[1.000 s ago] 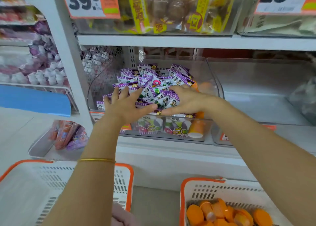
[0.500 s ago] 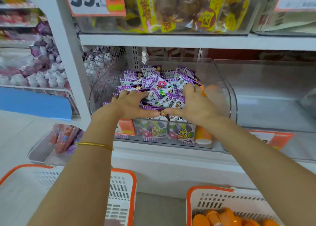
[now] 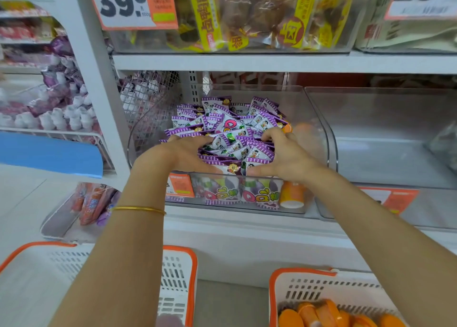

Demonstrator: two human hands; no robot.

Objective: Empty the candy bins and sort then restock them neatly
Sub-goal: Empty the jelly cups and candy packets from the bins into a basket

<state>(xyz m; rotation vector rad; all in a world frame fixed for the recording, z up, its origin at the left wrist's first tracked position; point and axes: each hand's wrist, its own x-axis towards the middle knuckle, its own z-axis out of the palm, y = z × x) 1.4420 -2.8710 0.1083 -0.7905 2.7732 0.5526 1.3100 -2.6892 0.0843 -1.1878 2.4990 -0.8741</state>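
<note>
Candy packets (image 3: 237,138) in the bin (image 3: 319,133): left hand (image 3: 183,153) at 9 o'clock, right hand (image 3: 284,158) at 3, both curled round a bunch; loose ones might spill out.

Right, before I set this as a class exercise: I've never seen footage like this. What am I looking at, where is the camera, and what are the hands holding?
There is no machine here, only a person's two bare hands. The single picture comes from a camera worn on the person's head. It looks forward and down, so both arms reach in from the bottom edge.

The left hand and the right hand curl round a heap of purple candy packets from either side. The heap sits in a clear bin on a shop shelf. An orange tub shows through the bin's front wall, at its right corner.

Below the shelf stand two white baskets with orange rims. The right basket holds orange pieces. Most of the left basket is hidden behind the arm.
</note>
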